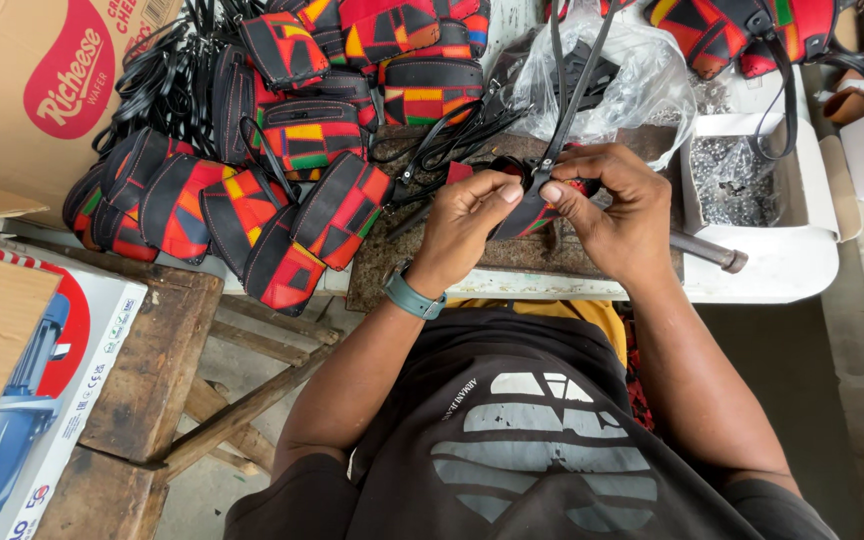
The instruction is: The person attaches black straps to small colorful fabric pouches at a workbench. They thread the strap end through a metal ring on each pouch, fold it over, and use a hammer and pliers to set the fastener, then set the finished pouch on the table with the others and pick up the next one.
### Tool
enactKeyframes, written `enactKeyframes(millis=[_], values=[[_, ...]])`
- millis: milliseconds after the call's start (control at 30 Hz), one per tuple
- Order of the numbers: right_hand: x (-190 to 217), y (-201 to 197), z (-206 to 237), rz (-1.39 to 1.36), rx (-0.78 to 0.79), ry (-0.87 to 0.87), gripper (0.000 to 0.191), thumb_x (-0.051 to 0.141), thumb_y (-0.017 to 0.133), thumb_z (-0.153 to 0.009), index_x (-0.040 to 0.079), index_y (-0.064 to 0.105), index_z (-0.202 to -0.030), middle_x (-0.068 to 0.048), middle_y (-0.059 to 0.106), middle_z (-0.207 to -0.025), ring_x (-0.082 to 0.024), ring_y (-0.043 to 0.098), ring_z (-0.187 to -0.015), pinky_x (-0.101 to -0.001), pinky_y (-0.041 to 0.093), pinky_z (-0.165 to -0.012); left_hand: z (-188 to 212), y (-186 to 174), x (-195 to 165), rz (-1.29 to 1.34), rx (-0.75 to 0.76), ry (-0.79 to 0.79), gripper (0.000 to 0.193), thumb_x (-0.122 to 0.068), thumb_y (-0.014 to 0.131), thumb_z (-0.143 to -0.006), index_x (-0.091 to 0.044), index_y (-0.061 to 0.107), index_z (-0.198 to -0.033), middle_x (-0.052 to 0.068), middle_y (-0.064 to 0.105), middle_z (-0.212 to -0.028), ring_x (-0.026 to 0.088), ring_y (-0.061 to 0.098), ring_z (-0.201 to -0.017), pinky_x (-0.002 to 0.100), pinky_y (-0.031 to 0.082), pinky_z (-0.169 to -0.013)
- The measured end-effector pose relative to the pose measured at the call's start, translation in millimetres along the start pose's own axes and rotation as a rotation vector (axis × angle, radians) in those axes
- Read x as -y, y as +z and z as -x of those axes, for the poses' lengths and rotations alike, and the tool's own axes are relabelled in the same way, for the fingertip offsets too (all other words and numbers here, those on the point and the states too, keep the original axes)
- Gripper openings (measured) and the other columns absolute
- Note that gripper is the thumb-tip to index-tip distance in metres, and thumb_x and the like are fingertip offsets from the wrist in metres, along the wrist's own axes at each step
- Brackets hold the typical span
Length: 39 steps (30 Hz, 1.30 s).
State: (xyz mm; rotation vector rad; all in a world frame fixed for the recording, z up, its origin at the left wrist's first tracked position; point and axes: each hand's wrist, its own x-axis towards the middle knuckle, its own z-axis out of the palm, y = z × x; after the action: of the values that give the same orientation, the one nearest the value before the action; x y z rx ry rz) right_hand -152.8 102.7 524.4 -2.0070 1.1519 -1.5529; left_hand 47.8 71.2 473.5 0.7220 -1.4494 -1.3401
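Cluttered workbench (512, 262): both hands (542, 215) pinch a pouch (530, 215); finished pouches (252, 200) crowd left.

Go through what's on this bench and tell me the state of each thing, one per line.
Left hand: pinching the small pouch.
Right hand: gripping the black strap at the pouch.
Small pouch: held above the work block, partly hidden.
Black strap: pulled taut, running upward.
Finished pouches: heaped at left.
White tray: holds small metal pieces.
Plastic bag: crumpled, open.
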Motion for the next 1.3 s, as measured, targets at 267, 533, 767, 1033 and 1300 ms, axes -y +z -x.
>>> enactKeyframes(millis=[267, 533, 767, 1033, 1300], values=[[-7, 0, -2, -0.053, 0.011, 0.030, 0.016, 0.012, 0.085, -0.096, 0.001, 0.075, -0.104, -0.011, 0.074, -0.107, -0.023, 0.071, -0.112, -0.0357, 0.055, -0.105, -1, 7, -2, -0.045, -0.055, 0.093, 0.020, -0.013, 0.074, -0.099, 0.003, 0.070, -0.110, 0.002, 0.071, -0.097, 0.004, 0.062, -0.090, 0.022, 0.053, -0.078], [-1, 5, 2, -0.053, 0.007, 0.079, 0.016, 0.009, 0.085, -0.092, 0.001, 0.074, -0.101, -0.010, 0.072, -0.106, -0.019, 0.068, -0.104, -0.0304, 0.053, -0.092, 0, 9, 11, -0.095, -0.128, 0.113, 0.013, -0.004, 0.074, -0.097, 0.004, 0.070, -0.106, 0.002, 0.069, -0.094, 0.004, 0.058, -0.083, 0.022, 0.051, -0.071], [-6, 0, 0, -0.207, 0.062, 0.158, 0.019, 0.006, 0.084, -0.091, 0.000, 0.074, -0.106, -0.010, 0.070, -0.114, -0.017, 0.066, -0.106, -0.0278, 0.052, -0.089, 0, -1, 20, 0.280, -0.062, 0.002, 0.022, -0.003, 0.068, -0.098, 0.008, 0.069, -0.117, 0.006, 0.071, -0.102, 0.008, 0.064, -0.092, 0.025, 0.054, -0.083], [-4, 4, 2, -0.143, 0.003, 0.126, 0.014, 0.004, 0.084, -0.093, 0.000, 0.075, -0.103, -0.009, 0.072, -0.108, -0.016, 0.068, -0.103, -0.0279, 0.054, -0.087, 4, -1, 8, 0.107, 0.011, 0.045, 0.020, -0.009, 0.069, -0.100, 0.006, 0.069, -0.114, 0.004, 0.070, -0.101, 0.006, 0.062, -0.092, 0.023, 0.052, -0.079], [3, -4, 1, -0.080, 0.031, 0.091, 0.016, 0.004, 0.084, -0.088, 0.002, 0.075, -0.101, -0.009, 0.073, -0.106, -0.015, 0.068, -0.093, -0.0262, 0.054, -0.077, 0, 10, 0, 0.046, -0.030, 0.090, 0.018, -0.013, 0.075, -0.098, 0.003, 0.070, -0.102, 0.001, 0.071, -0.092, 0.004, 0.062, -0.082, 0.021, 0.051, -0.071]])
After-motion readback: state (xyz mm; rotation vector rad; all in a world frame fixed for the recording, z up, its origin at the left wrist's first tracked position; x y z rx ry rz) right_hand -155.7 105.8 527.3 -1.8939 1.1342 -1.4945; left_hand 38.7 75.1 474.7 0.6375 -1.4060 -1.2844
